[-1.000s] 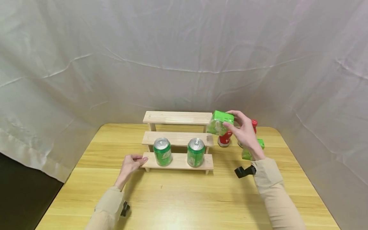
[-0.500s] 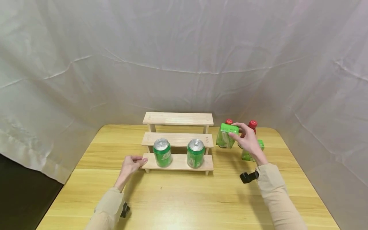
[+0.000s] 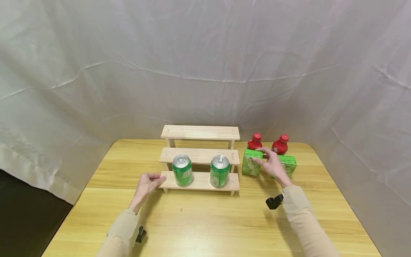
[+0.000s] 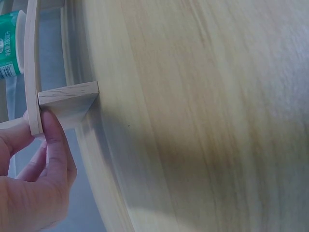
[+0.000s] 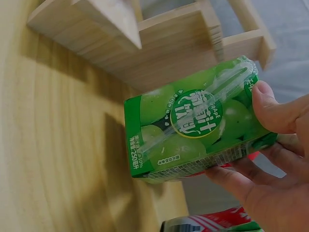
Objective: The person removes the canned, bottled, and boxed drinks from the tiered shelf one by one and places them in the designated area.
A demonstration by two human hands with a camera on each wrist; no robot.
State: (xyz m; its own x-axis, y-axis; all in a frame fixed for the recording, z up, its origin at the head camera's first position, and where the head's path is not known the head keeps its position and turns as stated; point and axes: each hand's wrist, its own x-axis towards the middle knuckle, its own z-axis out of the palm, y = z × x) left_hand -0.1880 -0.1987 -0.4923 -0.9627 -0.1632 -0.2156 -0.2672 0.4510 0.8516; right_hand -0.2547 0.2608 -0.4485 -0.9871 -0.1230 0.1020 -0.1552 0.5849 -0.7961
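My left hand pinches the left end of the lowest step of a three-step wooden rack. In the left wrist view, thumb and fingers lie on opposite faces of that board. Two green drink cans stand upright on the same step, one left and one right. At the rack's right side, my right hand grips a green grape juice carton near its top, fingers and thumb on opposite sides. The carton is close to the tabletop; I cannot tell whether its base touches.
Two red-capped bottles stand behind the right hand. A second green carton stands to its right, partly covered by the hand. The wooden table runs back to a grey-white curtain.
My right hand has brought the juice carton down from beside the upper steps to near the table, right of the rack. The left hand keeps its grip on the lowest step.
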